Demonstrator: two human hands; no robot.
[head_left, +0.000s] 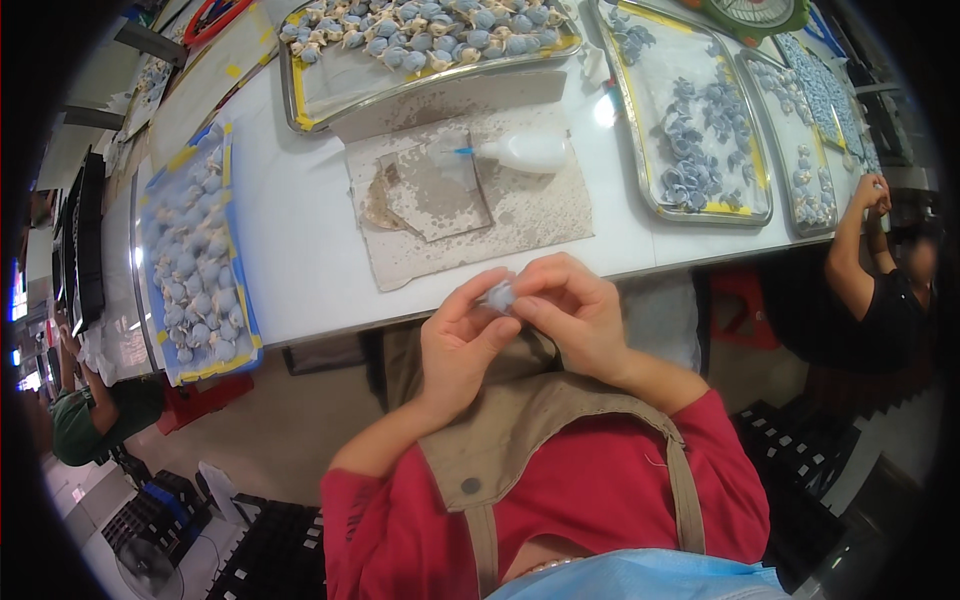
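Just past the table's near edge, my left hand (462, 335) and my right hand (572, 310) meet around a small blue-grey rounded piece (499, 296). Fingertips of both hands pinch it, so part of it is hidden. Beyond them lies a stained cardboard sheet (540, 215) with a smaller, worn square of card (440, 215) on top. A white squeeze bottle (530, 152) with a blue tip rests on its side there, its tip pointing left.
A blue tray (232, 290) of similar rounded pieces stands left. A metal tray (305, 115) of blue-and-cream pieces is at the back. Another metal tray (650, 190) holds loose curved blue-grey parts. A co-worker's hands (873, 190) are at far right; another person's arm (98, 400) shows left.
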